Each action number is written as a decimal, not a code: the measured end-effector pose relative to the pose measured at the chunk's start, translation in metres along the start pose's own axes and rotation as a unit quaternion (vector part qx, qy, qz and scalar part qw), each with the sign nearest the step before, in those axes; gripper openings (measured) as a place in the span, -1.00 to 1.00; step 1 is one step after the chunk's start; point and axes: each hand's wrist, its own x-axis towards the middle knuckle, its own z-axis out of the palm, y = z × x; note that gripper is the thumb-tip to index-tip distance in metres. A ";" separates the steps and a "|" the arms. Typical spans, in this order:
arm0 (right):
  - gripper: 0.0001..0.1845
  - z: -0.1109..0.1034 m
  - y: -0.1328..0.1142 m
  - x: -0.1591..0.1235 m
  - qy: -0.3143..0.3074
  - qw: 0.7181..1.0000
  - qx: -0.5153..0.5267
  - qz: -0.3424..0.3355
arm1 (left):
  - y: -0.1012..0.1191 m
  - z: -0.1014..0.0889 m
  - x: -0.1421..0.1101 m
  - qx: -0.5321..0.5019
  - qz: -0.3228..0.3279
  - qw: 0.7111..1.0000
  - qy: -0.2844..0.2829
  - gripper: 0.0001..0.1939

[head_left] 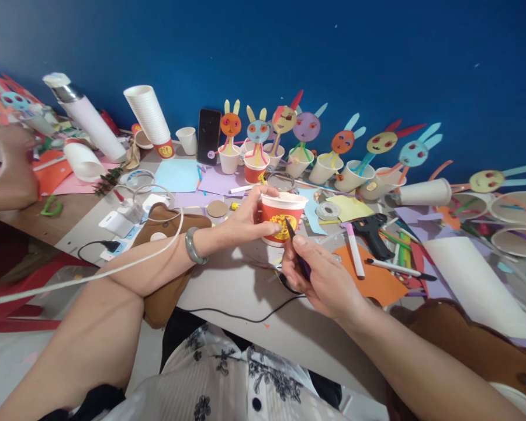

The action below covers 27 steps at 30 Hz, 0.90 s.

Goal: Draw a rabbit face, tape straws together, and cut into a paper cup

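A red paper cup [298,211] with a yellow emblem and white rim stands upright in my left hand [249,219]. My left fingers wrap round its side, with the thumb across the front. My right hand [318,272] is closed on a pair of dark scissors [305,268]. Their narrow tip points up at the emblem, at or very near the cup wall; I cannot tell whether it has pierced it. Part of a black handle loop shows below my right fingers. Just behind the cup lie a tape roll [328,210] and paper scraps.
Paper-cup rabbit figures [307,127] line the blue wall. A black glue gun [374,234], a pink marker [354,251] and orange paper [368,280] lie right. A white cable [149,257] crosses over my left forearm. Stacked cups [148,117] and another person's arm [13,169] are left.
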 end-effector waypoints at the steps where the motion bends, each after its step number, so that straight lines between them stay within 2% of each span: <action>1: -0.51 0.000 0.000 0.000 0.001 1.000 0.000 -0.001 | 0.000 0.000 0.000 0.000 0.001 1.000 0.000 -0.41; 10: -0.51 0.001 0.002 -0.001 0.003 1.000 -0.002 -0.008 | -0.004 0.000 0.000 0.001 0.001 1.000 0.007 -0.40; 18: -0.52 0.001 0.006 0.001 -0.003 1.000 0.004 -0.015 | -0.002 0.000 0.001 0.032 0.027 0.999 0.012 -0.40; 27: -0.53 0.001 0.008 -0.001 0.003 1.000 0.000 -0.025 | 0.001 0.001 0.000 0.038 0.027 0.999 -0.001 -0.41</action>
